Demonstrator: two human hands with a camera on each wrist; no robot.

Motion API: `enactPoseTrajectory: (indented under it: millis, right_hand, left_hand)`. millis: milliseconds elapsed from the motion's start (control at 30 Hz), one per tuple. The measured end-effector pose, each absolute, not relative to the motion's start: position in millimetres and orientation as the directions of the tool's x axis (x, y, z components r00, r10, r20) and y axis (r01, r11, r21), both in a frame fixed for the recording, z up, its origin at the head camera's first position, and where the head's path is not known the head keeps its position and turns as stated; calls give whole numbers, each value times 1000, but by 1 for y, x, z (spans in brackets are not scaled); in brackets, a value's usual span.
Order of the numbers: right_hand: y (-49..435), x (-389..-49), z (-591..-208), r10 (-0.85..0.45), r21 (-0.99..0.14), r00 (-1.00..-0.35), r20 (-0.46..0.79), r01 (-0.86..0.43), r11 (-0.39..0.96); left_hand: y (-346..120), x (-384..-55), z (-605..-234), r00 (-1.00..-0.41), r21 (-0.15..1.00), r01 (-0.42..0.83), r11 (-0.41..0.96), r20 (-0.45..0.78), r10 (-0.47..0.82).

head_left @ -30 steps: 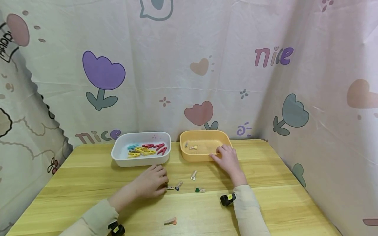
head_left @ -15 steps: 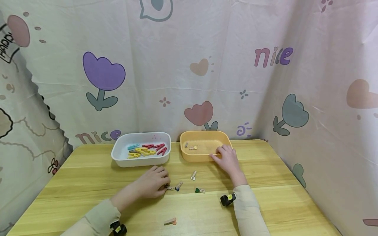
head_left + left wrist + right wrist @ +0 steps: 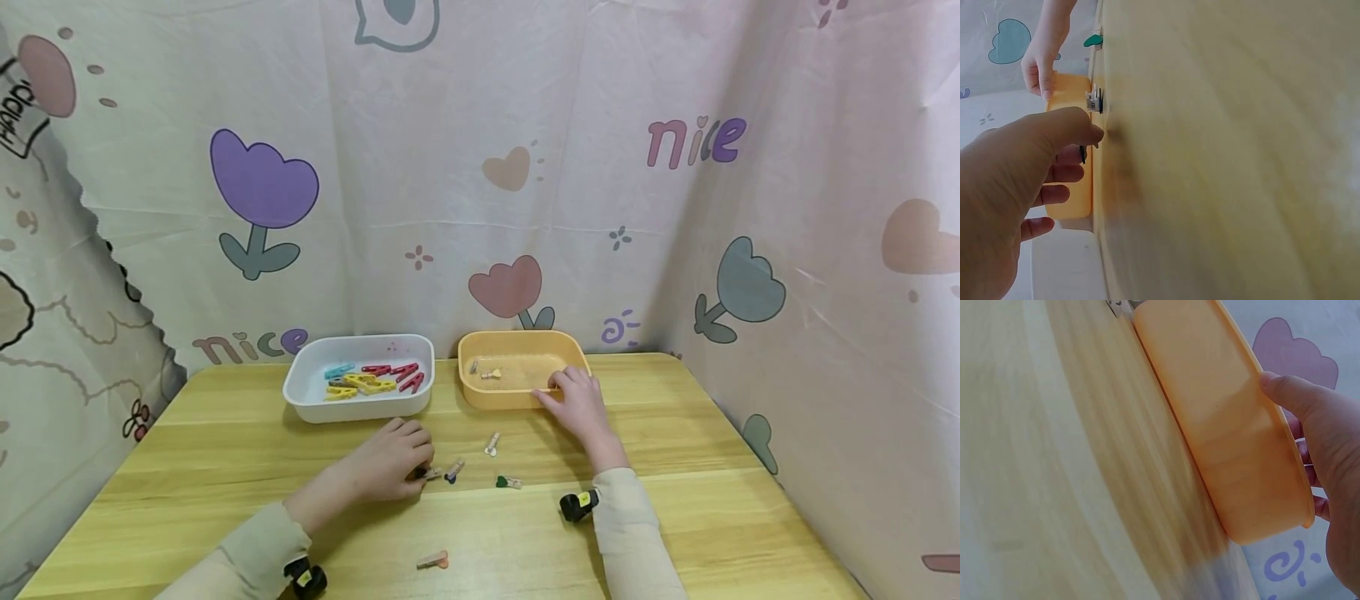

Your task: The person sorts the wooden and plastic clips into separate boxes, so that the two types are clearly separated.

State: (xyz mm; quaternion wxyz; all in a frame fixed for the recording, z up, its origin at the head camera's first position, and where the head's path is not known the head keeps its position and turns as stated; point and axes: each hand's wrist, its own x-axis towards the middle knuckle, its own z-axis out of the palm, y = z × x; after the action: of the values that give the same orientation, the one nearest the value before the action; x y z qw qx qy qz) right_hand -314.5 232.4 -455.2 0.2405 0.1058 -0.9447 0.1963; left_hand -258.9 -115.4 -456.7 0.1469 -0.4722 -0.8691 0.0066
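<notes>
Left of centre over the wooden table, my left hand (image 3: 386, 463) pinches a small wooden clothespin (image 3: 431, 473) with a dark end between thumb and fingers. In the left wrist view most of that clothespin is hidden behind the thumb. Right beside it lies a clothespin with a blue end (image 3: 453, 472). My right hand (image 3: 579, 408) grips the front rim of the orange bin (image 3: 1229, 444), thumb outside and fingers inside. Two small clothespins (image 3: 491, 375) lie in this bin's left part.
A white bin (image 3: 360, 413) at the back left holds red, yellow and blue plastic clips. Loose on the table (image 3: 675, 467) are clothespins with a white end (image 3: 491, 445), a green heart (image 3: 508, 482) and, near the front, a pink-orange end (image 3: 432, 561). A printed curtain (image 3: 420, 167) hangs behind.
The clothespin at my left fingertips has tilted and risen slightly, with the left hand a little farther right than before. My right hand stays on the orange bin's rim.
</notes>
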Motion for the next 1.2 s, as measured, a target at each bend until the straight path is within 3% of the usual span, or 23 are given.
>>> enactPoseTrajectory:
  millis: [133, 400, 633, 833, 1200]
  right_hand:
    - [232, -314, -454, -100, -327, -868, 486, -287, 900]
    - [232, -313, -453, -106, -325, -875, 473, -285, 902]
    - [233, -315, -454, -106, -322, -877, 469, -281, 904]
    - [233, -313, -455, -109, -324, -874, 474, -288, 901]
    - [233, -315, -459, -116, -306, -826, 552, -330, 893]
  left_hand:
    - [-113, -258, -453, -537, -122, 811, 571, 229, 812]
    - [-107, -264, -444, -487, -163, 817, 553, 316, 814]
    - [-99, -269, -428, -519, -154, 800, 580, 308, 797]
    - [-93, -277, -415, -509, -188, 791, 582, 325, 797]
    - [-82, -292, -396, -518, -240, 744, 623, 382, 765]
